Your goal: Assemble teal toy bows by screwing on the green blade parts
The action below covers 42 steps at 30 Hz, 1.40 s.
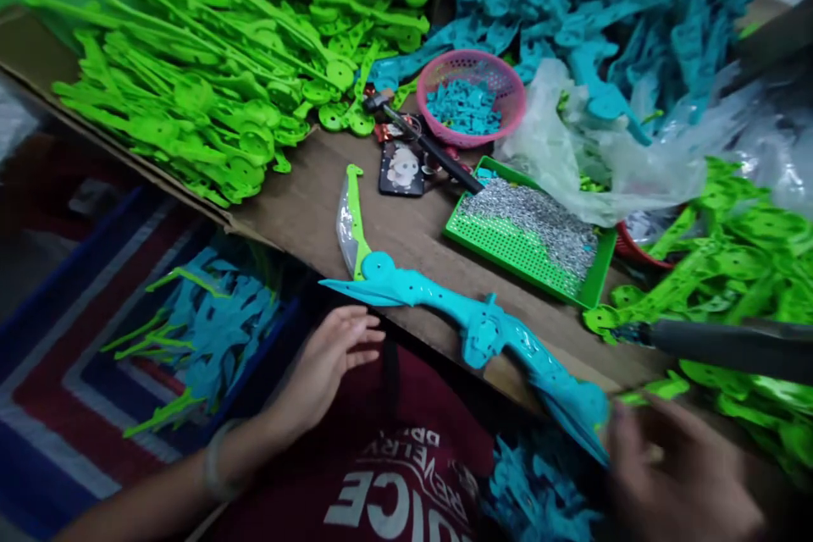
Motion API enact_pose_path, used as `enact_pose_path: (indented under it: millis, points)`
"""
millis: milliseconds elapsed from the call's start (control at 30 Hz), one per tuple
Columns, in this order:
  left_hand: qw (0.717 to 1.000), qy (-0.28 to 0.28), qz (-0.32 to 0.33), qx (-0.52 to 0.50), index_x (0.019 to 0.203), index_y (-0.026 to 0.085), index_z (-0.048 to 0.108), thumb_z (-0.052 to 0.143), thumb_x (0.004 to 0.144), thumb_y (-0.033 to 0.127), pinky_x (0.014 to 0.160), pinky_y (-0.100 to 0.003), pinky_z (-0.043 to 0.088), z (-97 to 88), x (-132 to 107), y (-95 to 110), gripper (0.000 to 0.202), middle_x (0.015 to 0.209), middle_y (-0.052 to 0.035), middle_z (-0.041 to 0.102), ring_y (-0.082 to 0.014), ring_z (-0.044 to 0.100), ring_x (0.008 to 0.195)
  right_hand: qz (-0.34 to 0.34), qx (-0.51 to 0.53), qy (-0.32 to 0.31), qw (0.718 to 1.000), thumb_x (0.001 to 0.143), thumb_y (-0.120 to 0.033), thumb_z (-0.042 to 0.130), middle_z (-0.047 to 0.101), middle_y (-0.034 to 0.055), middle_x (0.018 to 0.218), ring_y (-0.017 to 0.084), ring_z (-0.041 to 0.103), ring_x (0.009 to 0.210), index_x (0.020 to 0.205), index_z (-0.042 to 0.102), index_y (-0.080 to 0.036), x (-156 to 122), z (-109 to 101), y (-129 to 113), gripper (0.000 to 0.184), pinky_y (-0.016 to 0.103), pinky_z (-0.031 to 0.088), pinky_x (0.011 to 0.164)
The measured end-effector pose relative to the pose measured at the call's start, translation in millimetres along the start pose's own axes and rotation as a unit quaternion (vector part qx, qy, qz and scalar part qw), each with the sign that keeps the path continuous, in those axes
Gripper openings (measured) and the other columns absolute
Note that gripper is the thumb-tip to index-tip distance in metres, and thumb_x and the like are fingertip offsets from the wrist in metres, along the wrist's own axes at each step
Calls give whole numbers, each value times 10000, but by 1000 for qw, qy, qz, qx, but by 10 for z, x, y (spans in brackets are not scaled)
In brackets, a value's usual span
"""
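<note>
A blue plastic toy bow (438, 292), or a similar toy weapon, lies across the brown cardboard work surface (298, 212) along its near edge. At its left end a green arm (356, 216) with a silvery blade-like edge stands up from a round joint. My left hand (334, 360) is just below that end, fingers stretched out and holding nothing. By the toy's right end is my right hand (683, 466), smeared by motion. A green plastic piece (657, 389) shows right behind its fingers; whether they grip it cannot be made out.
Green parts (190, 93) are heaped at left, blue parts (590, 8) at back right. A pink basket (473, 135) holds small blue pieces; a green tray (508, 258) holds screws. A dark tool (724, 343) juts in at right. A blue-rimmed bin (69, 296) stands lower left.
</note>
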<state>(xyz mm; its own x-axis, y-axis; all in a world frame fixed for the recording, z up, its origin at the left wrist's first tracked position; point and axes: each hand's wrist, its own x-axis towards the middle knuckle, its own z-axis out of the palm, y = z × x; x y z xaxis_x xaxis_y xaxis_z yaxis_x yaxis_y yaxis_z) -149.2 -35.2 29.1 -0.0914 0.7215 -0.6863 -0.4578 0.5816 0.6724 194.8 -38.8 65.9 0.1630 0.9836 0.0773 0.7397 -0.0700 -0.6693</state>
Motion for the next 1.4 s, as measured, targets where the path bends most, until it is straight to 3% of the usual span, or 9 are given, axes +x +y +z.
enact_pose_path:
  millis: [67, 133, 300, 467, 667, 767, 900, 1033, 1400]
  points:
    - [998, 34, 28, -36, 1066, 224, 636, 748, 842, 458, 790, -288, 576, -113, 63, 102, 342, 1124, -47, 684, -198, 689, 1016, -238, -62, -76, 966, 868, -362, 699, 680, 72, 778, 232, 631, 627, 1094, 638, -291, 304, 425, -508, 245, 356, 465, 513]
    - [998, 23, 32, -52, 1044, 227, 641, 739, 851, 466, 805, -297, 577, -158, 101, 138, 322, 1097, -33, 680, -206, 677, 1046, -362, -63, -173, 914, 912, -397, 644, 686, 155, 1041, 300, 662, 923, 1295, 546, -195, 620, 906, -932, 444, 434, 574, 728]
    - [993, -5, -2, -118, 1047, 224, 670, 679, 900, 485, 869, -353, 572, -171, 112, 41, 300, 1176, -60, 703, -246, 648, 1140, -456, -85, -310, 830, 939, -547, 557, 632, 190, 1089, 320, 601, 981, 1444, 385, -57, 881, 1691, -1260, 725, 490, 576, 837]
    - [983, -61, -20, -174, 1105, 194, 718, 710, 897, 415, 942, -354, 538, -168, 75, -116, 304, 1109, -84, 756, -242, 701, 1038, -492, -95, -333, 799, 943, -506, 570, 623, 179, 1065, 323, 582, 942, 1584, 145, -81, 709, 1659, -1132, 878, 486, 569, 786]
    - [985, -54, -10, -161, 1225, 205, 709, 738, 879, 345, 990, -323, 515, -152, 43, -45, 374, 1179, -76, 748, -246, 688, 1103, -493, -114, -366, 781, 917, -493, 609, 573, 249, 1244, 353, 577, 996, 1605, 103, -108, 675, 1604, -1140, 936, 529, 569, 775]
    - [984, -55, -13, -166, 1214, 209, 721, 747, 870, 343, 965, -325, 534, -156, 51, -18, 370, 1137, -71, 763, -239, 711, 1043, -446, -43, -378, 810, 921, -467, 604, 562, 207, 1251, 339, 585, 1056, 1539, 299, -174, 747, 1578, -1191, 748, 529, 567, 827]
    - [982, -63, -24, -177, 1198, 214, 727, 745, 872, 355, 969, -370, 554, -156, 47, -68, 355, 1102, -74, 771, -233, 724, 1001, -207, 90, -389, 893, 964, -350, 559, 618, 119, 1192, 249, 625, 1058, 1304, 533, -223, 947, 1754, -1435, 364, 454, 551, 901]
    - [987, -60, -19, -150, 1170, 210, 733, 735, 881, 375, 991, -406, 558, -145, 18, -130, 333, 1107, -77, 768, -250, 718, 1039, -32, 189, -448, 874, 910, -378, 620, 655, 49, 990, 150, 605, 773, 1248, 562, -176, 1092, 2128, -1719, 398, 310, 519, 697]
    - [990, -46, -23, -132, 1154, 195, 734, 789, 832, 365, 1052, -409, 539, -31, -7, -162, 369, 1237, -100, 728, -287, 659, 1198, -59, 153, -480, 862, 907, -285, 629, 625, -3, 819, 118, 534, 684, 1131, 625, -124, 1152, 2230, -1762, 275, 272, 428, 654]
